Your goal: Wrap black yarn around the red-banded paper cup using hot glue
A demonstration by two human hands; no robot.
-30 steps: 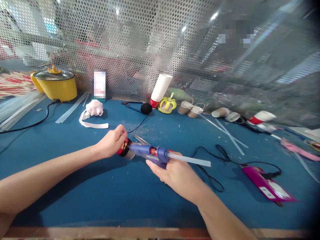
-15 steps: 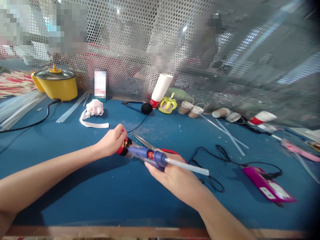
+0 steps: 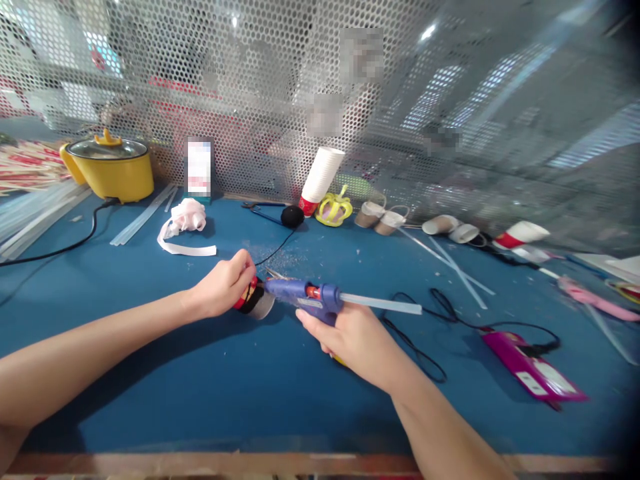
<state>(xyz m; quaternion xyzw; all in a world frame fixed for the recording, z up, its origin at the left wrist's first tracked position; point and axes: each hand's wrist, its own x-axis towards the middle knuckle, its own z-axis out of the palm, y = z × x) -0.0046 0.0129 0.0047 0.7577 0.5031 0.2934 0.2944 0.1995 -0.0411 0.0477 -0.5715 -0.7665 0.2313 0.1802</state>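
Observation:
In my right hand (image 3: 363, 340) is a blue hot glue gun (image 3: 303, 297), with a long clear glue stick (image 3: 383, 303) poking out of its back end. Its nozzle points left and reaches a small cup-like piece (image 3: 256, 301), red and black with a pale rounded end. My left hand (image 3: 227, 283) is closed on the upper side of that piece, fingers pinched together; whether they also hold something smaller is hidden. Behind the glue gun, a tip of the scissors (image 3: 275, 273) shows. A bit of yellow (image 3: 339, 360) peeks out below my right hand.
A yellow electric pot (image 3: 113, 170) stands back left near loose glue sticks (image 3: 143, 217). Crumpled white ribbon (image 3: 187, 217), stacked paper cups (image 3: 323, 177) and a yellow pumpkin-shaped craft (image 3: 334, 210) line the back. A purple power strip (image 3: 533, 367) with black cable lies right.
My right hand has turned the glue gun to a flatter angle and shifted it slightly right and up. The scissors are now mostly covered. My left hand stays nearly in place.

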